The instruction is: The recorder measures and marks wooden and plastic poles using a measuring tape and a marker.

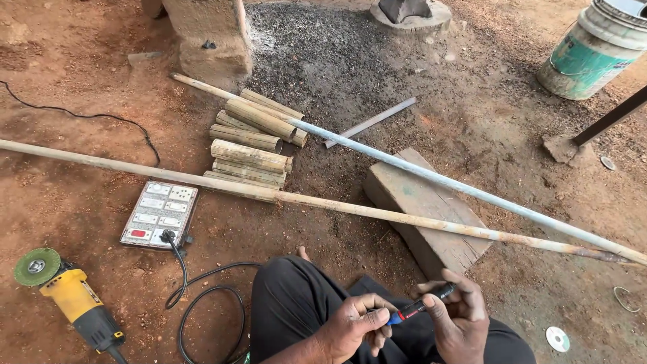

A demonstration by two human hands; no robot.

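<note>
Low centre of frame: left hand [350,323] pinches the blue end of a slim black marker pen with red band [421,305]; right hand [458,317] closes round its black end, over the lap. Two long rusty metal pipes [377,210] rest above across a grey wooden block [424,216], likely raising them off the soil.

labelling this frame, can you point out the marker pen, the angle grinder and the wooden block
marker pen [423,305], head view, on its dark barrel between the two hands
angle grinder [71,296], head view, on its yellow body
wooden block [424,202], head view, on its bare top face
</note>
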